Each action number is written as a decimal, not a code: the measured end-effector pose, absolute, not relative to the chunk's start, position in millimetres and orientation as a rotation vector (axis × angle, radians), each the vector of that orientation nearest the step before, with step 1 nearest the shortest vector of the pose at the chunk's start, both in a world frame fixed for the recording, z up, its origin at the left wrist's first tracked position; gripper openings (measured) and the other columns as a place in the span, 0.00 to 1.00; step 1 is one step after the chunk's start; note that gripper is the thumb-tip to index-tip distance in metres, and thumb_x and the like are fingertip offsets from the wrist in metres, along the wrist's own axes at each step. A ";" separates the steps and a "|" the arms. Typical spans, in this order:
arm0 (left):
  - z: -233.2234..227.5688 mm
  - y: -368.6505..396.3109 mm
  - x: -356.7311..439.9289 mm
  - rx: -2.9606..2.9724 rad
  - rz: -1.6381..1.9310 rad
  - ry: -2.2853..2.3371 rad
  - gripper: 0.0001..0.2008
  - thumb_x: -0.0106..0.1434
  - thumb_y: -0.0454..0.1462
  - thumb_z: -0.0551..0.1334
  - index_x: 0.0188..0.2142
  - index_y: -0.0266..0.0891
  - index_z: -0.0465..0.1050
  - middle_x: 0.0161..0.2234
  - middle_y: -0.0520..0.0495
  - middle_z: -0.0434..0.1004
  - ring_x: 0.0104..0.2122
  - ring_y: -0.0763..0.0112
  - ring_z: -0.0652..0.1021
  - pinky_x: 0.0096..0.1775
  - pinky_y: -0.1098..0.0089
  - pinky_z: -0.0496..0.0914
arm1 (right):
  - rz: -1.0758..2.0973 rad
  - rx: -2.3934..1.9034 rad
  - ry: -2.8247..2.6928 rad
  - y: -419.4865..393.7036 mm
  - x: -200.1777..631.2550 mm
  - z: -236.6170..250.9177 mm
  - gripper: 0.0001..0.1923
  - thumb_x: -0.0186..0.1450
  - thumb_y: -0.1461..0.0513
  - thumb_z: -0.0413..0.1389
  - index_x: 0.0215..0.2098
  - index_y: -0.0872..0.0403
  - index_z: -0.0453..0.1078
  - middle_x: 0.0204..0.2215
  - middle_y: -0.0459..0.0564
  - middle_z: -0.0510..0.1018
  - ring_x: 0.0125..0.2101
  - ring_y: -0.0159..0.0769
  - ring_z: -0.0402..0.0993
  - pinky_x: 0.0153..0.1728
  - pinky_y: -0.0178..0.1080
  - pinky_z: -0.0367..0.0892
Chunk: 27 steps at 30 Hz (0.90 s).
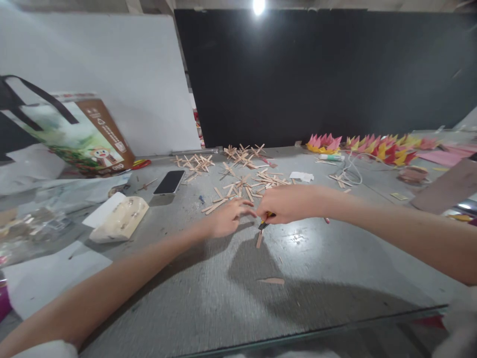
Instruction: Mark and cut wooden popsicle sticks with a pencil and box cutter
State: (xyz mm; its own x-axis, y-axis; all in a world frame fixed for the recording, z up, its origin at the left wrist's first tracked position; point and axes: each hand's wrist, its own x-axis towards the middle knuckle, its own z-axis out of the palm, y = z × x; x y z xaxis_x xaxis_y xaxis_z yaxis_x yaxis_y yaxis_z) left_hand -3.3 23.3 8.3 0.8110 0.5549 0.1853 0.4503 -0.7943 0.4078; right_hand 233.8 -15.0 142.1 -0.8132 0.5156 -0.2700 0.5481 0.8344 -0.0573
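Grey, scuffed bench (pixel 208 303), seen from above the forearms.

Right hand (pixel 288 204): closed around a small yellow-and-black tool (pixel 265 220), its tip pointing down at a short flat wooden stick (pixel 259 239) lying on the bench; whether tip and stick touch cannot be told.

Left hand (pixel 227 219): loosely open, fingers spread, resting on the bench just beside the tool.

Loose pile of pale wooden craft sticks (pixel 246 186): just behind both hands.

Black smartphone (pixel 169 182): face up, left of the pile.

Cream plastic box (pixel 119 218): near the phone.

Pink, yellow and red folded paper shapes (pixel 372 146): in a row at the far right.
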 end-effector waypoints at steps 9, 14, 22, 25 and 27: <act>8.2 8.9 0.4 3.040 0.193 0.692 0.39 0.61 0.20 0.58 0.67 0.50 0.73 0.73 0.40 0.62 0.75 0.43 0.57 0.70 0.40 0.59 | -0.158 0.812 2.789 -12.6 236.5 137.1 0.08 0.67 0.67 0.57 0.29 0.53 0.72 0.24 0.44 0.71 0.25 0.31 0.61 0.29 0.40 0.47; 26.0 9.9 -10.2 3.032 0.125 0.673 0.29 0.63 0.26 0.63 0.60 0.53 0.81 0.71 0.42 0.65 0.74 0.38 0.59 0.69 0.37 0.59 | -0.162 0.856 2.741 -14.4 234.1 140.0 0.08 0.65 0.68 0.58 0.28 0.53 0.72 0.25 0.44 0.73 0.26 0.31 0.62 0.29 0.39 0.48; 34.9 13.0 -15.8 2.787 0.059 0.442 0.23 0.70 0.30 0.60 0.55 0.57 0.85 0.72 0.51 0.66 0.73 0.52 0.61 0.73 0.50 0.58 | -0.298 0.905 2.752 -14.3 234.3 141.2 0.08 0.64 0.68 0.59 0.27 0.53 0.72 0.21 0.41 0.69 0.22 0.29 0.58 0.28 0.39 0.47; 36.7 12.1 -16.9 2.722 0.058 0.450 0.26 0.67 0.28 0.61 0.56 0.55 0.85 0.73 0.50 0.66 0.73 0.52 0.62 0.73 0.50 0.58 | -0.251 0.898 2.732 -14.8 232.5 142.6 0.07 0.64 0.68 0.59 0.28 0.53 0.74 0.22 0.42 0.70 0.23 0.30 0.59 0.28 0.39 0.47; 38.8 10.5 -15.8 2.702 0.049 0.430 0.29 0.63 0.25 0.61 0.56 0.55 0.85 0.74 0.49 0.65 0.73 0.51 0.63 0.73 0.48 0.58 | -0.230 0.857 2.736 -14.7 232.1 142.7 0.07 0.65 0.68 0.58 0.30 0.53 0.74 0.23 0.43 0.71 0.24 0.30 0.60 0.28 0.39 0.47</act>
